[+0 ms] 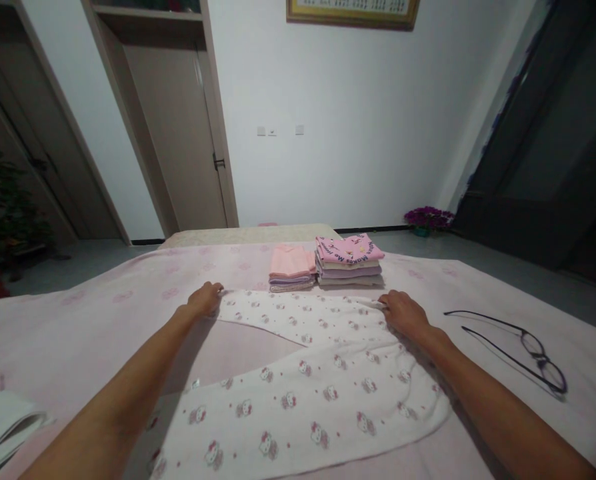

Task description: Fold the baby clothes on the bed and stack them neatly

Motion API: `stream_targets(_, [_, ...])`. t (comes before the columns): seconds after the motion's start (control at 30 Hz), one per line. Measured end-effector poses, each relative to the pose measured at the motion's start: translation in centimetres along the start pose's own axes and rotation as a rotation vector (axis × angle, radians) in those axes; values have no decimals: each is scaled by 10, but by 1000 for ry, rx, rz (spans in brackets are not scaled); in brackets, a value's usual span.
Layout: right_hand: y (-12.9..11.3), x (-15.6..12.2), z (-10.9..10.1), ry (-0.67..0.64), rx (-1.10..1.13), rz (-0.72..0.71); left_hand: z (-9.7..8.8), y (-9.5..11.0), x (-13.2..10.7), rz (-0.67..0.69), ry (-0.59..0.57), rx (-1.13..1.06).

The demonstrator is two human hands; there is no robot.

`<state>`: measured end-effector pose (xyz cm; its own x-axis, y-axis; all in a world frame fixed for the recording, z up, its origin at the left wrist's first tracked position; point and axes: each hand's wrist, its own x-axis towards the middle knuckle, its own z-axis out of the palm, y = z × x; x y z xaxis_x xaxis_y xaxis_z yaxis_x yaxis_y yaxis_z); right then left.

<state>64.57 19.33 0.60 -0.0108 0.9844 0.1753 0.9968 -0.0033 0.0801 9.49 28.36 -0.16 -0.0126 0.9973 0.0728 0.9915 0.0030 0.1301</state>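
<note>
White pants (298,397) printed with small cat faces lie spread sideways on the pink bed cover, the two legs apart toward the left and the waist end at the right. My left hand (206,299) pinches the cuff of the far leg. At the far right corner of the pants, my right hand (403,312) grips the fabric near the waist. The near leg lies flat toward me, its left end partly behind my left forearm. Just beyond the far leg stand a short folded stack topped with peach cloth (292,261) and a taller stack topped with a pink printed garment (349,249).
Black-framed glasses (541,360) rest unfolded on the bed cover (143,270) to the right of my right arm. White cloth (3,427) lies at the lower left. Beyond the bed are a wall, a door (178,133) and purple flowers (428,217).
</note>
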Motion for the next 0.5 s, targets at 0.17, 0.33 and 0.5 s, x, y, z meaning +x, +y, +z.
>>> stream_targets(0.17, [-1,-14,-12,89,60,62,-14,1,-25,16,72,22])
stream_targets(0.33, [0,-33,-30,221,338,53,-45,-10,-69,56,251,17])
stream_targets(0.5, [-1,-72,-37,244,758,192,-68,-36,-135,109,384,-3])
